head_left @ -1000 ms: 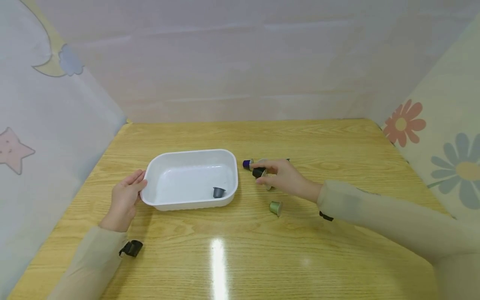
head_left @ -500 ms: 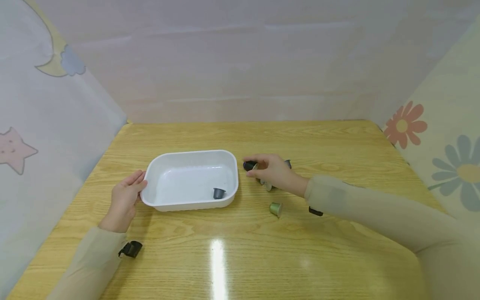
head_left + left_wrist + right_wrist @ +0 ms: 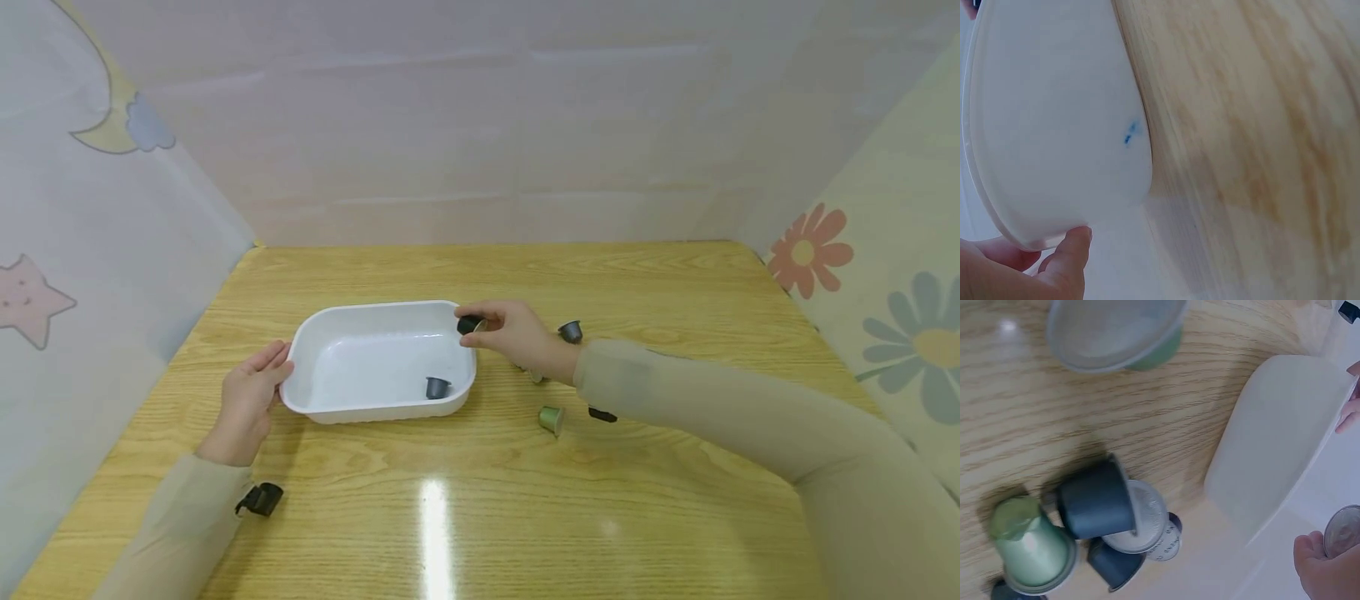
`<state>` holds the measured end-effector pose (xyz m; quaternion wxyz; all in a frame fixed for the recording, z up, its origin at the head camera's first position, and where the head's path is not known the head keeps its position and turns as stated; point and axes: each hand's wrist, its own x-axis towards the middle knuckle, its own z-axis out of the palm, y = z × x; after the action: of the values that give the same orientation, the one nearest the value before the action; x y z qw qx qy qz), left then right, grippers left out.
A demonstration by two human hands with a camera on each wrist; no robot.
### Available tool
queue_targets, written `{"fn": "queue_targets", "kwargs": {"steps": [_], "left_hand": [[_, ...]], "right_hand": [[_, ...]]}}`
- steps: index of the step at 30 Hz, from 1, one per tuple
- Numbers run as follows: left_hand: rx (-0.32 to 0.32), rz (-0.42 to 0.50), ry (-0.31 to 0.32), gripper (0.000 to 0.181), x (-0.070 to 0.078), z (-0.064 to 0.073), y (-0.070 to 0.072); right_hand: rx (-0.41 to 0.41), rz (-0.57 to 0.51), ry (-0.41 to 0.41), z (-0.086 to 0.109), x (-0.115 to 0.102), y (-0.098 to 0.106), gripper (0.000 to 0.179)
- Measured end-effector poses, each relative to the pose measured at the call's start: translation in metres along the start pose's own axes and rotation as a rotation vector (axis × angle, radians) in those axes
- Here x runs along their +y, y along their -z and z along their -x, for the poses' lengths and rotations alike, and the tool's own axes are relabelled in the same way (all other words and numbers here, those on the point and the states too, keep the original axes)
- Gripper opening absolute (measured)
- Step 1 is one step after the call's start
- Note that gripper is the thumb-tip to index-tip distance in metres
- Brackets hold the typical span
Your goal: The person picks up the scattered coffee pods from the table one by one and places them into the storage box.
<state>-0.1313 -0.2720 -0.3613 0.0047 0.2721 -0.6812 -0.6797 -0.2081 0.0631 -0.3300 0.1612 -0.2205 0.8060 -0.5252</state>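
My left hand (image 3: 246,402) grips the left end of a white plastic tub (image 3: 378,408); the left wrist view shows its fingers (image 3: 1072,256) at the rim. A dark grey coffee capsule (image 3: 437,387) lies inside, near the front right corner. Between thumb and fingers, my right hand (image 3: 521,337) pinches a black coffee capsule (image 3: 470,324) at the tub's right rim. In the right wrist view, the held capsule's round silvery lid (image 3: 1342,531) faces the camera.
Right of the tub, a light green capsule (image 3: 551,418) and a dark one (image 3: 570,332) lie on the wooden table (image 3: 600,517). Several more sit in a cluster, including a dark capsule (image 3: 1097,499) and a green one (image 3: 1034,550), partly hidden by my right hand in the head view.
My right hand has carried the black capsule leftward from the cluster to the tub's right rim. The dark capsule behind my wrist now shows fully. My left hand and the tub stay put.
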Motion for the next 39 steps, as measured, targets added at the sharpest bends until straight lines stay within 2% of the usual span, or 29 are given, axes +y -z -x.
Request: {"fn": "queue_targets", "kwargs": {"steps": [7, 14, 32, 39], "left_hand": [[-0.005, 0.0, -0.002, 0.055, 0.0, 0.0, 0.001], [0.002, 0.004, -0.001, 0.055, 0.001, 0.002, 0.0], [-0.004, 0.006, -0.008, 0.055, 0.001, 0.002, 0.0], [0.005, -0.014, 0.005, 0.054, 0.001, 0.001, -0.001]], "right_hand": [[-0.034, -0.021, -0.023, -0.007, -0.015, -0.013, 0.045], [-0.054, -0.034, 0.016, -0.016, -0.016, -0.025, 0.045], [-0.057, -0.043, -0.018, -0.025, -0.023, -0.039, 0.046], [-0.062, -0.021, 0.017, -0.035, -0.022, -0.05, 0.046]]}}
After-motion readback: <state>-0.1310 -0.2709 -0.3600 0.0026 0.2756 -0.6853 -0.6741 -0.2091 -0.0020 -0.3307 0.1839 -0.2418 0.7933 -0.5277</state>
